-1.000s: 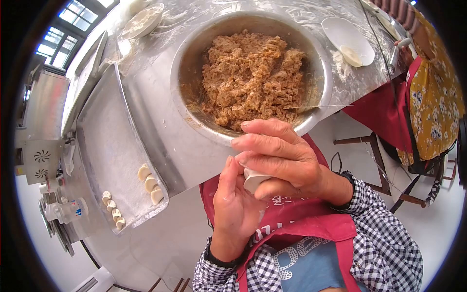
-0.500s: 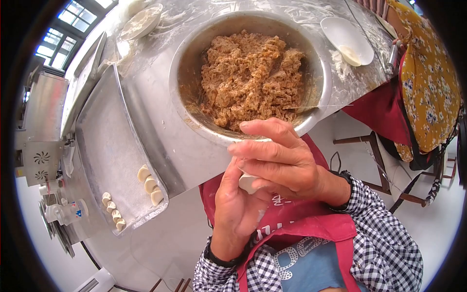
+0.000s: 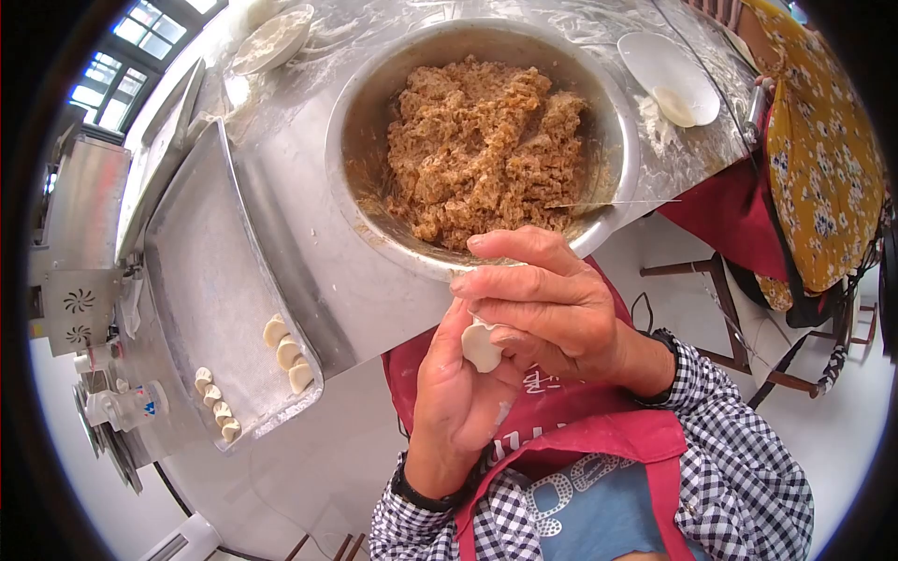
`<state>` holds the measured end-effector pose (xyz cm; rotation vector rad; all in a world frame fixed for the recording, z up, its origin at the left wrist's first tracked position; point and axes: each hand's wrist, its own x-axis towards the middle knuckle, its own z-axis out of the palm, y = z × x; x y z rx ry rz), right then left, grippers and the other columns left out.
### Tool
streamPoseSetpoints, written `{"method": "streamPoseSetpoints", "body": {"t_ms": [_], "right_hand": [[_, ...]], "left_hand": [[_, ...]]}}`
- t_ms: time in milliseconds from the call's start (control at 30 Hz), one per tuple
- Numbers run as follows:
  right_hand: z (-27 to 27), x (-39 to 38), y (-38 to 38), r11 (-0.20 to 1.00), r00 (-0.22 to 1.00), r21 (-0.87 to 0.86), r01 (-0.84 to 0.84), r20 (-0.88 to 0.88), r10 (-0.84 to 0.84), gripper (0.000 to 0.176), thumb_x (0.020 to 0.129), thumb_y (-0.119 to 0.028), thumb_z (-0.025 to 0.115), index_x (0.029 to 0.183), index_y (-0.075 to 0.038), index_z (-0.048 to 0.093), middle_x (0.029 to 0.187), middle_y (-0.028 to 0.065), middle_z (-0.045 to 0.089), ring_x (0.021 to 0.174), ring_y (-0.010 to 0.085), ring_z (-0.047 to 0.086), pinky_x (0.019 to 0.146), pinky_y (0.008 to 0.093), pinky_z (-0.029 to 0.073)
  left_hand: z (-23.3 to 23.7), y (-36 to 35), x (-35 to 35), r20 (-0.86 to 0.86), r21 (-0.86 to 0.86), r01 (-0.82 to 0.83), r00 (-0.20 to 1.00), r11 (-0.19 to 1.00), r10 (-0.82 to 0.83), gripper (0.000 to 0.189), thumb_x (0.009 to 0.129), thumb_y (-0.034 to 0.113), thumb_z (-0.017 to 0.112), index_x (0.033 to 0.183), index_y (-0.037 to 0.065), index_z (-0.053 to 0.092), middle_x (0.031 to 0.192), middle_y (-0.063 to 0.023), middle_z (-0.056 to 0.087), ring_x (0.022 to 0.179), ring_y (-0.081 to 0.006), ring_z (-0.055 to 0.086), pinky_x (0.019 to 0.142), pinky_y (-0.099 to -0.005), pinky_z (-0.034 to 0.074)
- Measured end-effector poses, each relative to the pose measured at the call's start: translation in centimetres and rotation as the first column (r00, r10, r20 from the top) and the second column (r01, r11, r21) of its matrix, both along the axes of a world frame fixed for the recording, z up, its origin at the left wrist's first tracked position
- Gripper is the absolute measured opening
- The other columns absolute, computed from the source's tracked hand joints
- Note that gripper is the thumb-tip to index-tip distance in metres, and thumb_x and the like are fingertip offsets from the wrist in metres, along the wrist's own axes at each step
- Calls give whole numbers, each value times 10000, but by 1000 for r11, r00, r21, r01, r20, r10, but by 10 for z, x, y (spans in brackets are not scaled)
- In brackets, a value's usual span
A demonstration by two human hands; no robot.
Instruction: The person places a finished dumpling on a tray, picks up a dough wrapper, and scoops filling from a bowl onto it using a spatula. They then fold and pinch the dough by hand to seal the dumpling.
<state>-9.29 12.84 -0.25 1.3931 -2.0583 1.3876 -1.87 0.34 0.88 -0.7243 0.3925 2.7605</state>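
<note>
The steel table (image 3: 309, 234) carried that huge bowl (image 3: 348, 131) of brown filling, with the floured tray (image 3: 201, 280) to its left holding a few finished dumplings (image 3: 288, 353). Just below the bowl's rim, your right hand (image 3: 552, 309) curled over your left hand (image 3: 454, 402). Both were pinched shut around one small white dumpling (image 3: 482, 348), above your red apron (image 3: 580, 421).

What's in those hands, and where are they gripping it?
A dumpling: it rests against the left hand, while the right hand pinches its upper edge.
</note>
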Motion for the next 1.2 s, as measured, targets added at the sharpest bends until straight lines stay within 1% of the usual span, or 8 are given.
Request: {"method": "streamPoseSetpoints", "body": {"t_ms": [100, 167, 200, 400, 600, 900, 1000, 1200], "right_hand": [[-5, -3, 0, 1000, 1000, 25, -11, 21, 10, 303, 750, -214, 667, 933, 24, 625, 1075, 152, 612, 1061, 334, 538, 863, 424, 435], [-1, -4, 2, 995, 968, -97, -7, 250, 31, 341, 631, -187, 735, 914, -27, 631, 1079, 121, 607, 1030, 301, 556, 834, 393, 448], [0, -6, 8, 994, 967, -101, -50, 243, 73, 443, 698, -321, 716, 985, -3, 603, 1120, 180, 579, 1079, 349, 521, 880, 441, 430], [13, -10, 9, 996, 999, 87, -12, 43, 8, 486, 626, -264, 770, 1017, -36, 592, 1168, 172, 552, 1101, 356, 499, 895, 442, 428], [14, -14, 7, 999, 990, -51, -16, 136, 23, 427, 606, -166, 744, 988, -41, 600, 1154, 136, 557, 1066, 316, 523, 875, 420, 431], [11, -14, 8, 999, 990, -34, -35, 138, 39, 472, 588, -115, 740, 1028, -41, 585, 1177, 137, 543, 1085, 329, 513, 895, 431, 417], [11, -11, 5, 998, 994, 42, -50, 99, 46, 513, 563, -103, 731, 1050, -51, 576, 1208, 130, 523, 1114, 331, 492, 898, 430, 417], [10, -9, 3, 997, 995, 34, -64, 83, 61, 553, 597, -210, 766, 1084, -47, 558, 1188, 163, 533, 1091, 357, 495, 896, 446, 417]], "left_hand": [[-5, -3, 3, -44, -46, 2, 999, 999, -4, 348, 967, 278, 358, 1230, 59, 418, 1150, -56, 513, 1020, -143, 529, 825, -288, 465], [-5, -4, 3, -94, 39, -16, 995, 999, 20, 362, 968, 287, 340, 1233, 51, 415, 1174, -76, 506, 1050, -182, 521, 865, -326, 450], [-4, -4, 3, -92, 40, -18, 996, 999, 21, 362, 968, 287, 340, 1233, 51, 415, 1174, -76, 506, 1050, -182, 521, 865, -326, 450], [0, -5, 2, -109, 25, 55, 993, 998, -52, 379, 964, 284, 319, 1226, 26, 411, 1209, -117, 493, 1107, -237, 497, 914, -363, 422], [0, -5, 1, -132, -25, 58, 989, 998, -61, 381, 958, 251, 322, 1227, -9, 397, 1196, -140, 494, 1097, -242, 502, 926, -365, 415], [-3, -5, 1, -173, -7, 38, 984, 999, -38, 394, 961, 267, 328, 1243, -2, 388, 1201, -138, 488, 1111, -247, 495, 929, -368, 422], [-5, -6, 2, -87, 14, 79, 993, 997, -78, 413, 976, 286, 276, 1276, 15, 363, 1254, -164, 463, 1167, -292, 462, 970, -441, 400], [-8, -4, 4, -93, 20, 59, 994, 998, -57, 436, 978, 316, 270, 1279, 13, 357, 1270, -159, 449, 1167, -292, 462, 971, -438, 400]]}}
